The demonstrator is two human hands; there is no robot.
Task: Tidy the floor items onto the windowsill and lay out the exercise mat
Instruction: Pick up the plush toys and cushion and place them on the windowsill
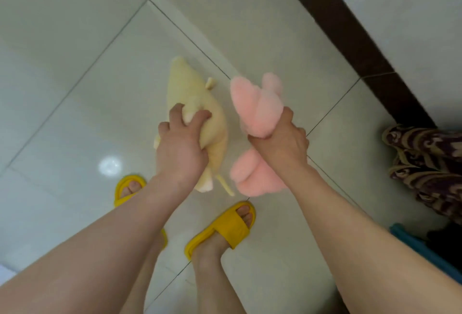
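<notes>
Yellow plush toy [197, 103]: pale, soft, elongated, with a thin cord [225, 184] trailing at its near end. Gripped around the middle by the left hand [181, 144], fingers sunk into the fabric; whether it touches the floor cannot be told.

Pink fluffy slippers [257, 106]: a pair, held together by the right hand [282, 141], which is clenched around them. One slipper sticks out beyond the hand, the other [252, 176] hangs below the wrist, nearer the person.

The two hands are side by side, the plush and slippers just apart.

Tiled floor [75, 63]: pale, glossy, with dark grout lines, beneath both hands.

Yellow slide sandals [222, 228]: on the person's feet, below the hands.

Dark baseboard [350, 38]: beyond the right hand, running along a light wall.

Patterned fabric [430, 163]: brown and gold, right of the right hand.

Teal item [412, 241]: below the fabric, unclear.
</notes>
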